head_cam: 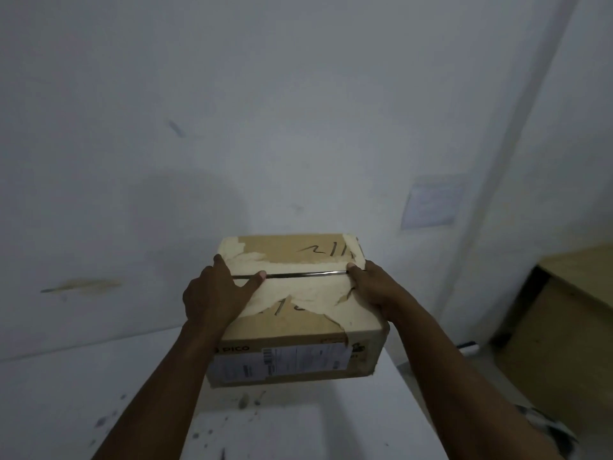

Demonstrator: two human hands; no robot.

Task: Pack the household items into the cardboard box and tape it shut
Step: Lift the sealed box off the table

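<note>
A brown cardboard box (298,330) with torn, pale patches on its top and a shipping label on its front is held up in front of a white wall. Its top flaps are folded down, with a dark seam running across the middle. My left hand (215,293) grips the box's left edge, thumb lying on the seam. My right hand (374,290) clasps the right edge, thumb at the seam's other end. What is inside the box is hidden. No tape roll is in view.
A white table (99,393) with dark specks lies below the box. A wooden cabinet or desk (564,327) stands at the right against the wall. A pale sheet of paper (431,202) is stuck to the wall behind.
</note>
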